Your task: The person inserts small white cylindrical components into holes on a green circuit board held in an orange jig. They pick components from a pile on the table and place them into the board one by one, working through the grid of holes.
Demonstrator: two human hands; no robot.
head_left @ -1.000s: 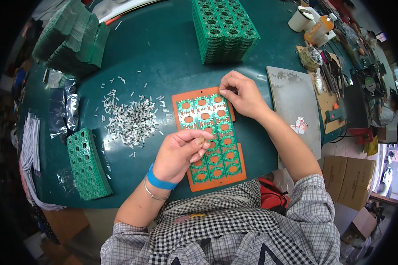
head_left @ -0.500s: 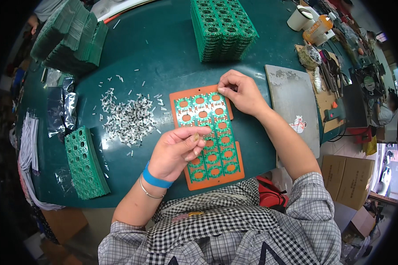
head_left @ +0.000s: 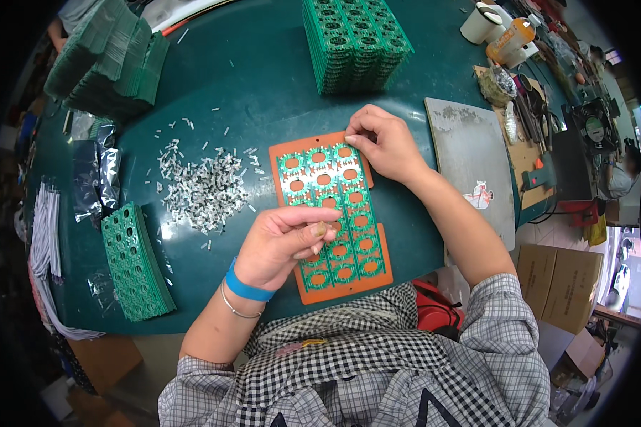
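A green desk [head_left: 242, 85] carries green circuit-board stacks at its far edge [head_left: 356, 50], far left [head_left: 107, 57] and near left [head_left: 135, 267]. Dark, shiny bags [head_left: 96, 178] and a bundle of white wires [head_left: 45, 235] lie along the left side; a loose pile of small black-and-white components [head_left: 206, 192] is spread between the bags and the work area. To the right lie a worn grey metal plate [head_left: 470, 156] and a wooden board [head_left: 527, 156] bearing tools, with a bottle of orange liquid [head_left: 511, 41] beyond. In the centre, a perforated circuit-board panel [head_left: 342, 192] lies flat on an orange tray [head_left: 299, 144], directly before the person. The left hand [head_left: 285, 242], with a blue band at the wrist, hangs over the panel and hides part of its left and middle columns; its thumb and forefinger are near each other, and whether a component is between them cannot be told. The right hand [head_left: 381, 142] has thumb and forefinger drawn together at the panel's far right corner; their exact grip is hidden. The hands are well apart from each other. The panel's long axis runs away from the person, its far end leaning slightly left, with three lengthwise columns of oval openings.
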